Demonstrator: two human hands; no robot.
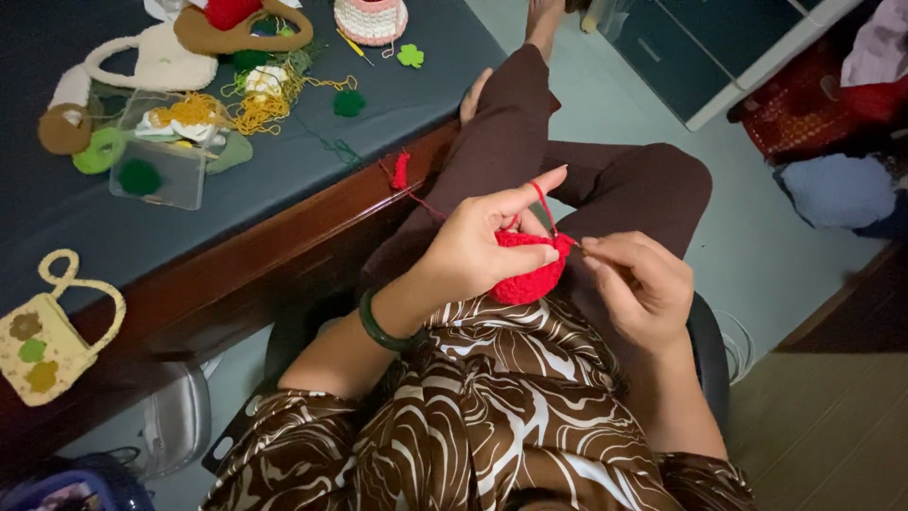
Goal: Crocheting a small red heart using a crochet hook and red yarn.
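Observation:
A red crocheted piece [530, 273] sits over my lap, pinched by my left hand [482, 244], whose raised forefinger carries a strand of red yarn [542, 201]. The yarn runs left to the table edge, where a small red bit [401, 170] hangs. My right hand [638, 284] is closed on a thin crochet hook [574, 243] whose tip meets the red piece. A dark green bangle [378, 329] circles my left wrist.
A dark-topped wooden table [284, 227] at left holds crocheted bags, yellow yarn [255, 109], green pieces and a clear box [161, 156]. A small cream bag [43, 341] lies near its front. Cabinets and piled cloth stand at right.

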